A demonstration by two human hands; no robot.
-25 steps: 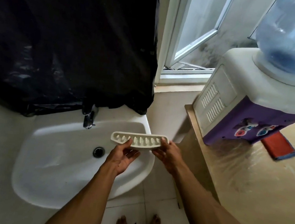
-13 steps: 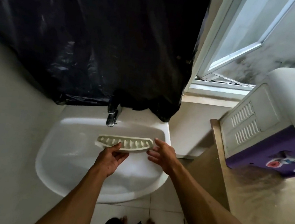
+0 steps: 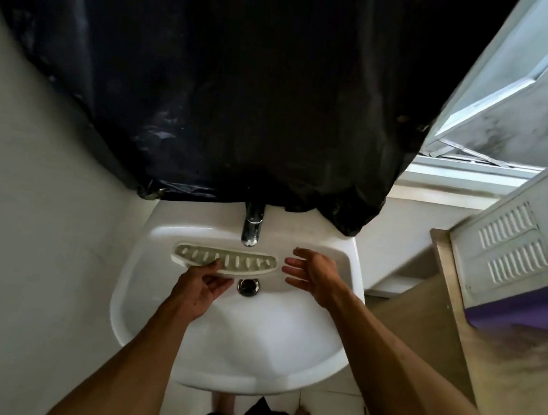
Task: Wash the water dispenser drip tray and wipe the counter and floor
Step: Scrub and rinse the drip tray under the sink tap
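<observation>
Drip tray (image 3: 224, 258), white and long with slotted top, held level over the sink (image 3: 154, 323), toward its back edge, right under the chrome tap (image 3: 251, 227) and just behind the drain (image 3: 248, 286). Left hand (image 3: 200, 288) grasping the tray at its near edge, thumb on top of the slots, other fingers curled below. Right hand (image 3: 312, 276) released and spread, fingers apart, just beside the right end of the tray but not touching it, over the back right part of the sink. Black plastic sheet (image 3: 212, 79) hanging on the wall behind the tap. Water dispenser (image 3: 520, 244), white and purple, on the counter (image 3: 501, 366) at the right, well apart from the tray. Bare feet visible below the front edge of the sink.
</observation>
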